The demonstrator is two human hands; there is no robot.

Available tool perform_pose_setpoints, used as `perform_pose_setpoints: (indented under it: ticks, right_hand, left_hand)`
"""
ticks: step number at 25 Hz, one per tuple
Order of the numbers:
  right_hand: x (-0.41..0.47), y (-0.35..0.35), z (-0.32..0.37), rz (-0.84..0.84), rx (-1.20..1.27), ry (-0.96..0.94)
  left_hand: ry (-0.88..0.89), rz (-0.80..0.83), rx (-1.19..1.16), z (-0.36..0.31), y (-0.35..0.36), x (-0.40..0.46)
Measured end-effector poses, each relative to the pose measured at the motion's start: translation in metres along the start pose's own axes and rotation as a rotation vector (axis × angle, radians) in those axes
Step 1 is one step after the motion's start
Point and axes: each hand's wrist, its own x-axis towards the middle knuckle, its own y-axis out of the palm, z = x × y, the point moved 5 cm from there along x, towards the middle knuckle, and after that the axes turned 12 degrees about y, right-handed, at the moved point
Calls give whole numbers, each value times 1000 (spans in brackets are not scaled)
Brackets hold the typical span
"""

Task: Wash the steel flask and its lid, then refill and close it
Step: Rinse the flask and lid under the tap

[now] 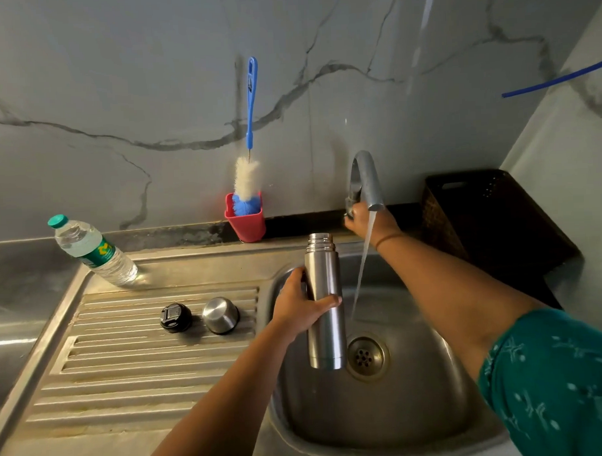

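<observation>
- Here the left hand point(297, 304) holds the steel flask point(324, 300) upright over the sink point(378, 426), its grip clamped round the middle of the body with the thumb across the front; that hold keeps the open, threaded mouth facing up and the base clear of the drain point(367, 357).
- The flask sits just left of the water stream point(362, 270), not under it, so I judge rinsing or filling has not yet begun.
- The right hand point(359, 220) reaches behind the tap point(366, 177) to its base, fingers curled on what looks like the handle, probably to set the flow; the stream partly hides it.
- The black stopper point(175, 317) and the steel cap point(220, 314) rest side by side on the ribbed draining board point(127, 363), apart from the flask, likely parked there so that drips run off.
- The bottle brush point(248, 175) stands in a red holder point(246, 223) against the wall, near the tap and within reach for scrubbing.
- A plastic water bottle point(92, 250) stands at the far edge of the draining board, well apart from the basin.
</observation>
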Motion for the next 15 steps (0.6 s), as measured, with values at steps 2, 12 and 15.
perform_pose_setpoints:
  ticks: [2,12,15]
  right_hand:
    - [0,-3,-9,-44,204,48]
    - [-75,59,-63,303,754,556]
    - [-162,69,-55,833,811,503]
  left_hand:
    - [11,-13,-5,3,-1,3]
    - [3,-44,30,-1,-1,0]
    - [-51,-3,26,-4,-1,-12]
